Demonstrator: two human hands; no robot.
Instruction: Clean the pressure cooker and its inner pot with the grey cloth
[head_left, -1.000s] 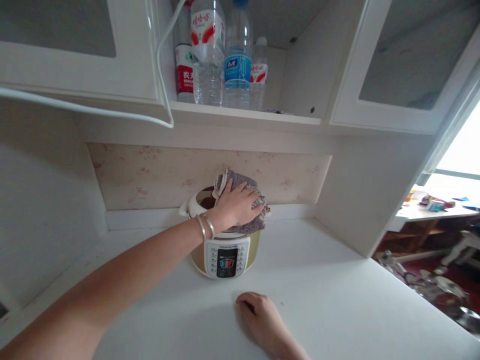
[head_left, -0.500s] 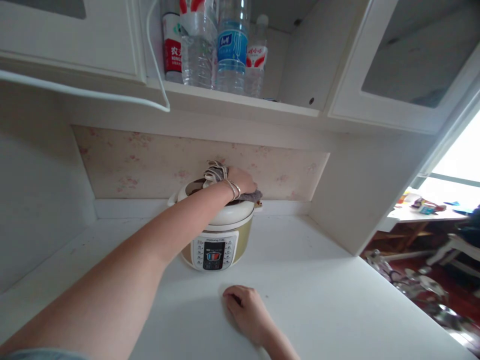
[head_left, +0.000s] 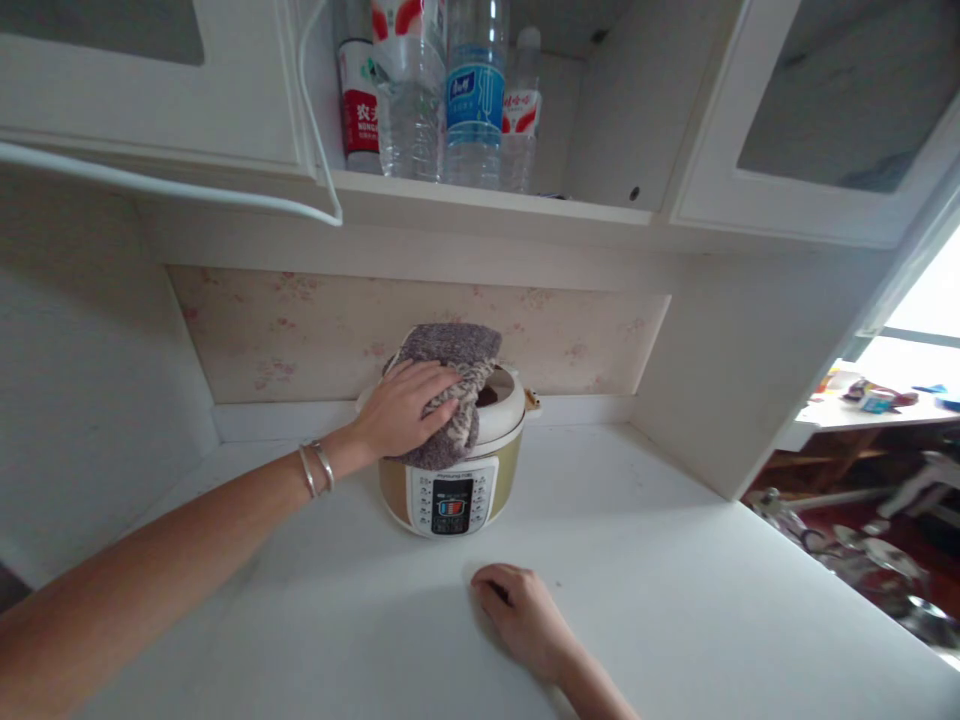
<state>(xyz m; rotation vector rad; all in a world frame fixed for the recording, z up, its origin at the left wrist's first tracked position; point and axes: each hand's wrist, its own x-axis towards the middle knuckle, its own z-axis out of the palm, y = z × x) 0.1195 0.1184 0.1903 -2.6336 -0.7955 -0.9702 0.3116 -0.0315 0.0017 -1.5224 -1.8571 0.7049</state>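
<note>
A grey-brown patterned cloth (head_left: 457, 345) is draped over the left and front of the lid of an electric cooker (head_left: 512, 470). My left hand (head_left: 405, 405), a double silver bangle at its wrist, holds the cloth against the lid, with the fingers laid across it. The cooker is white and olive-gold, with a dark display and buttons on its front panel (head_left: 453, 500). Part of the lid's dark top shows to the right of the cloth. My right hand (head_left: 525, 615) rests on the white counter (head_left: 637, 560) in front of the cooker, its fingers curled in and nothing seen in them.
Above the counter, an open cabinet shelf (head_left: 480, 200) holds several plastic bottles (head_left: 474, 110). A white cable (head_left: 225, 198) hangs in front at the upper left. Side panel (head_left: 757, 350) bounds the right; floral wallpaper (head_left: 300, 340) lies behind. Cluttered items stand beyond the right edge.
My left hand has moved from the lid's back right to its front left, bringing the cloth along and spreading it over the lid's edge. My right hand stays on the counter; the view shifted slightly.
</note>
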